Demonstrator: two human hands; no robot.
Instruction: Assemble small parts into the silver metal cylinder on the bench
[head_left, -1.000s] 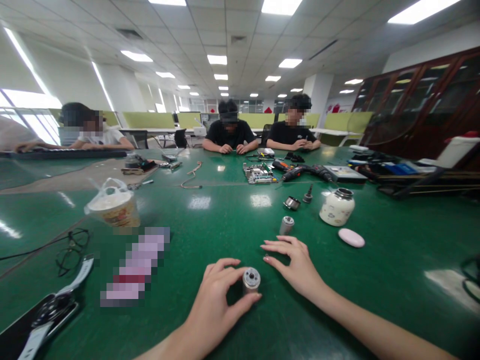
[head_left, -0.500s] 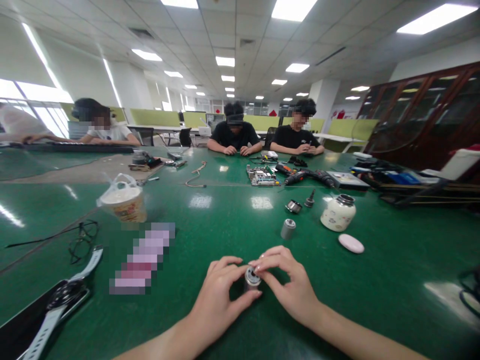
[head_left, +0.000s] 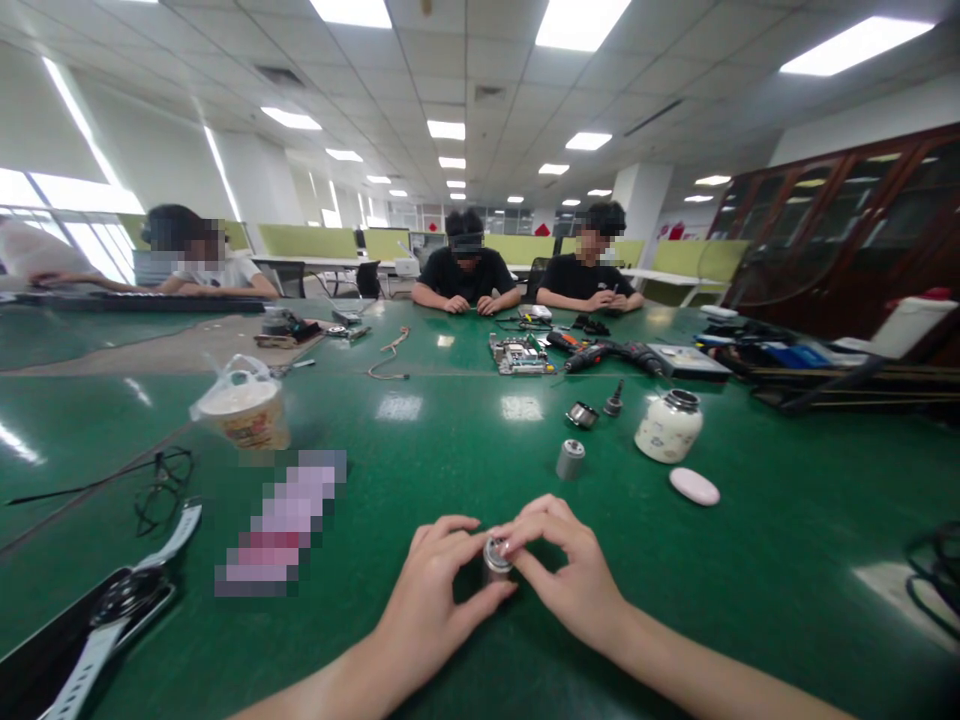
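A small silver metal cylinder (head_left: 495,568) stands upright on the green table in front of me, its round end with a dark centre facing up. My left hand (head_left: 427,595) is closed around it, thumb on the near side and fingers on the far side. Over its top, my right hand (head_left: 570,560) has thumb and fingertips pinched together, touching the upper end. Whether a tiny part sits between those right fingertips is hidden. A similar grey metal cylinder (head_left: 571,460) stands a little farther off, with a shiny ring-like metal part (head_left: 582,415) and a dark geared shaft (head_left: 614,398) behind it.
To the right are a white jar (head_left: 669,427) and its pale lid (head_left: 694,486). A blurred-out flat item (head_left: 285,530), a bagged cup (head_left: 244,412), glasses (head_left: 161,492) and a watch (head_left: 124,597) lie left. Farther back are a circuit board (head_left: 520,354), power drills (head_left: 600,352) and several seated people.
The whole view has shifted slightly. My right fingertips have moved a bit farther over the cylinder's top, covering more of it. My left hand keeps its hold.
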